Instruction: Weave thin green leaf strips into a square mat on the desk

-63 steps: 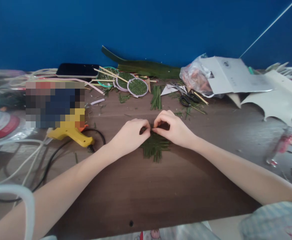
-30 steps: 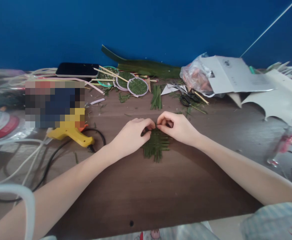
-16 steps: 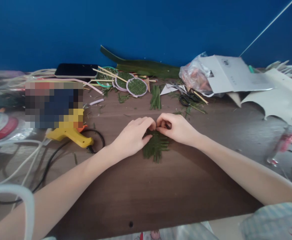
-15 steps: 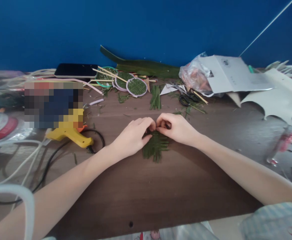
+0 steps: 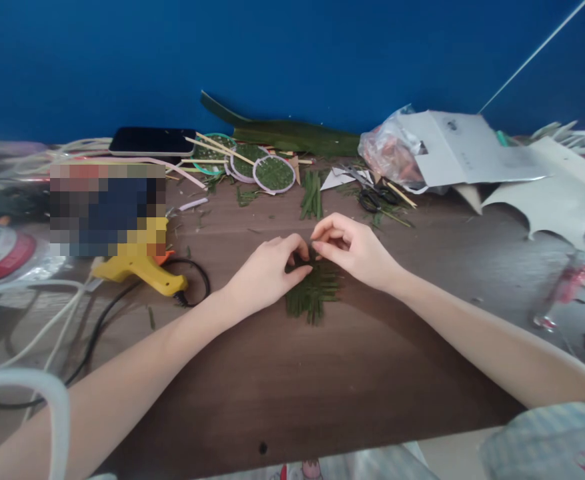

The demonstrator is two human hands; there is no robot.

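Observation:
A small mat of woven green leaf strips lies flat on the brown table, its strip ends sticking out at the right and bottom. My left hand rests at its upper left, fingers curled and thumb on the strips, gripping its edge. Just above the mat's top edge, my right hand has thumb and forefinger brought together in a pinch. Whatever lies between those fingertips is too small to make out. The fingers of both hands cover the mat's upper part.
Loose leaf strips, black scissors and round leaf-filled hoops lie behind my hands. A long leaf runs along the blue wall. On the left are a yellow glue gun and cables; on the right, cut white card.
My right hand has risen slightly away from the mat, its fingers less tightly curled. My left thumb has slid a little to the right over the strips.

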